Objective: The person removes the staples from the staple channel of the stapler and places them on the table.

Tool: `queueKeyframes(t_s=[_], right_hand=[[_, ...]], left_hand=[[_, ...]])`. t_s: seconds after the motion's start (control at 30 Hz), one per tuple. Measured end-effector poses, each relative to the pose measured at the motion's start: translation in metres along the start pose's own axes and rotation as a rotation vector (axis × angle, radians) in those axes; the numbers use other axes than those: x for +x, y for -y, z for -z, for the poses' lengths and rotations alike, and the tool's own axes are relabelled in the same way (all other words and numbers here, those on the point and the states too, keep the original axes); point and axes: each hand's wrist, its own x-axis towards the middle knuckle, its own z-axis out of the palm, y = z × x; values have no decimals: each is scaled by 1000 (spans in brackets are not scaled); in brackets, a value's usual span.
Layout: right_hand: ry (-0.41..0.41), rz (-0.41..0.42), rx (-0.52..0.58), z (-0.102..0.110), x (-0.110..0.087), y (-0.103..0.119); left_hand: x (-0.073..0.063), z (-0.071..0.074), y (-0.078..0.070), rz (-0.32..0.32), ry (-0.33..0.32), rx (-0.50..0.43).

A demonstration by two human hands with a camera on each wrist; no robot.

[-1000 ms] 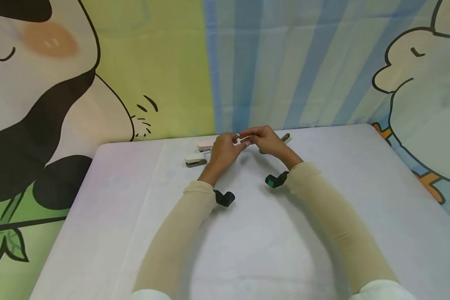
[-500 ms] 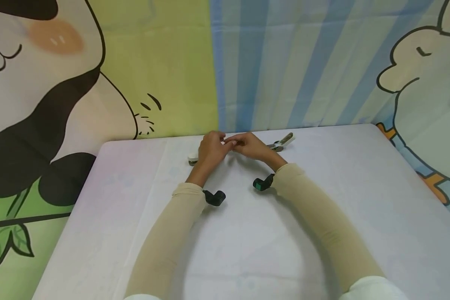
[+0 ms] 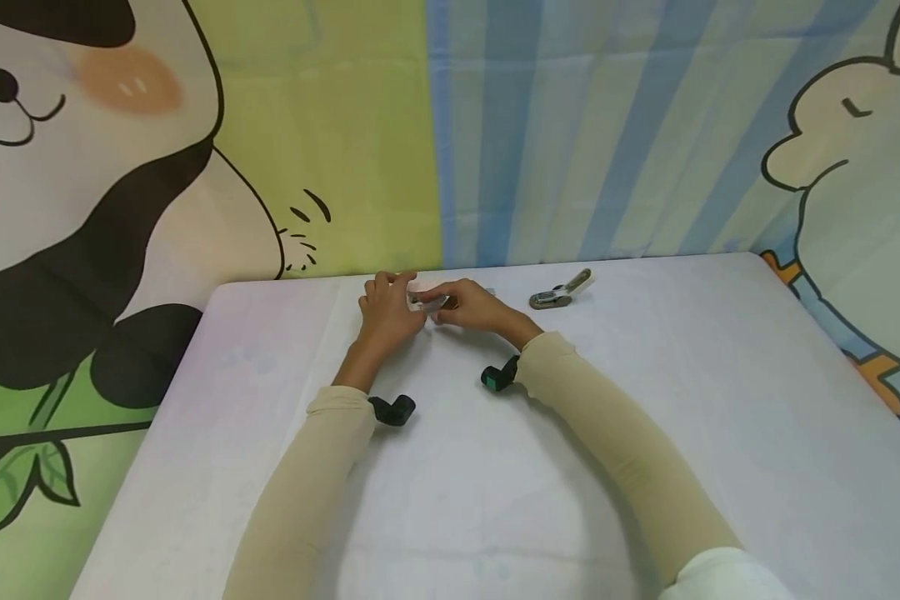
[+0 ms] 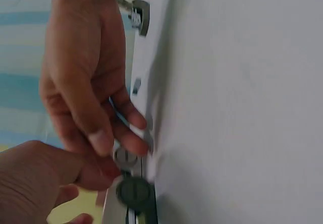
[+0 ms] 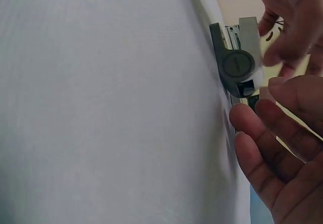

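At the far edge of the table my left hand (image 3: pixel 385 317) and right hand (image 3: pixel 480 308) work close together. In the right wrist view a white stapler (image 5: pixel 238 65) with a dark grey-green base lies under the left fingertips. Its raised top leaves metal showing between top and base. Behind it, by my right thumb, a pale pinkish end (image 5: pixel 267 94) peeks out. The left wrist view shows my left thumb (image 4: pixel 96 176) bent toward the staplers. Right-hand fingers are loosely bent and spread. What either hand pinches is hidden, so I cannot tell.
To the right another stapler (image 3: pixel 558 293) lies with its top swung up. A small grey piece (image 4: pixel 136 86) lies near the table's far edge. A printed cloth backdrop (image 3: pixel 525 133) stands right behind the table (image 3: pixel 540 467).
Both hands have moved left, over the two staplers there, which they now largely cover. The opened stapler on the right has come into full view.
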Motion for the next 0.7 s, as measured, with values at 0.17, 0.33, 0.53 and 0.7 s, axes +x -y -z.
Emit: queueKeyframes(t_s=[0.17,0.33,0.53,0.7], right_hand=[[-13,-43,-11,-4,0,4],[24,-50,-36,-10,4,8],[60,26,-246,-13,12,18],[97,70,-385,-12,11,23]], left_hand=[[-5,4,27,32,155,81],[-7,5,45,12,168,-2],[-8,6,48,-48,155,-170],[-14,7,45,-40,150,-227]])
